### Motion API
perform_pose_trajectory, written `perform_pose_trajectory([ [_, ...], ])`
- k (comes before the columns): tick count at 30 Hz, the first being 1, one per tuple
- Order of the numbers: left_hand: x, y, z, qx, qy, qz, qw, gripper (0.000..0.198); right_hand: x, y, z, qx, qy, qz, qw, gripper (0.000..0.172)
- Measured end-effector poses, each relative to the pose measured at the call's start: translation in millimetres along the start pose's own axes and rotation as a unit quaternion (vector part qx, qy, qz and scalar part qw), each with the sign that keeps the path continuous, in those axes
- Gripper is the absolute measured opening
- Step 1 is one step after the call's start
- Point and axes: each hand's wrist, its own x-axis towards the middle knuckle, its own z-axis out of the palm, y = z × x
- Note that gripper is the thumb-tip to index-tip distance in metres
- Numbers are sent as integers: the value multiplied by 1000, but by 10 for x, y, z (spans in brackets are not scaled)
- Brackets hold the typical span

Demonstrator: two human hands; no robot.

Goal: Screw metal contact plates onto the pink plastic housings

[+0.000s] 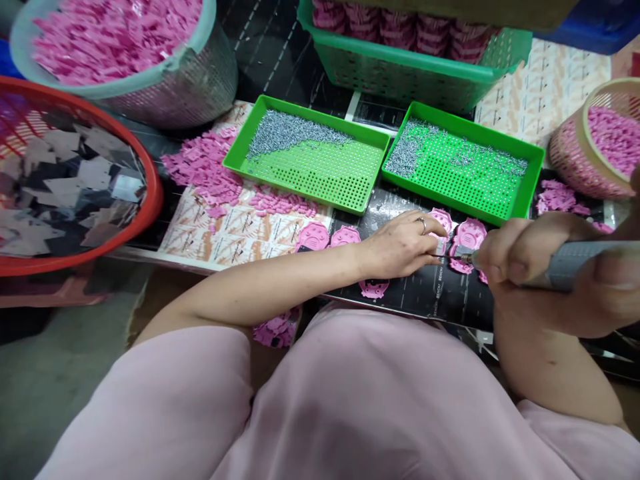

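Observation:
My right hand (pixel 525 257) grips a grey handheld power tool (pixel 575 263), and its metal tip (pixel 465 257) sits against a pink paw-shaped plastic piece (pixel 467 243). My left hand (pixel 400 245) lies just left of that tip, with its fingers pinched on a thin dark pin (pixel 445 257). The pin's far end reaches toward the tool tip. More pink paw-shaped pieces (pixel 313 237) lie in a row on a black printed sheet (pixel 425 300) beneath my hands. One of them (pixel 374 289) sits just below my left wrist.
Two green perforated trays (pixel 305 153) holding small silver screws stand beyond my hands. Loose pink pieces lie on printed paper to the left. Baskets of pink pieces surround the work area, and a red basket of grey cut pieces stands at far left.

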Motion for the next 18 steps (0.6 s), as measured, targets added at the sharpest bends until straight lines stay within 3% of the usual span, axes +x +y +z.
perform_pose_trajectory([
  [3, 0, 2, -42, 24, -14, -9, 1000, 22, -9, 96, 24, 17, 7, -44, 999, 20],
  [7, -7, -24, -131, 91, -65, -32, 993, 29, -44, 328, 13, -2, 70, -22, 997, 24],
  [10, -33, -51, -142, 97, -112, -13, 989, 19, -59, 414, -5, -8, 94, -9, 995, 26],
  [18, -69, -21, -40, 115, -167, 22, 979, 29, -35, 432, -9, -19, 51, -11, 998, 26],
])
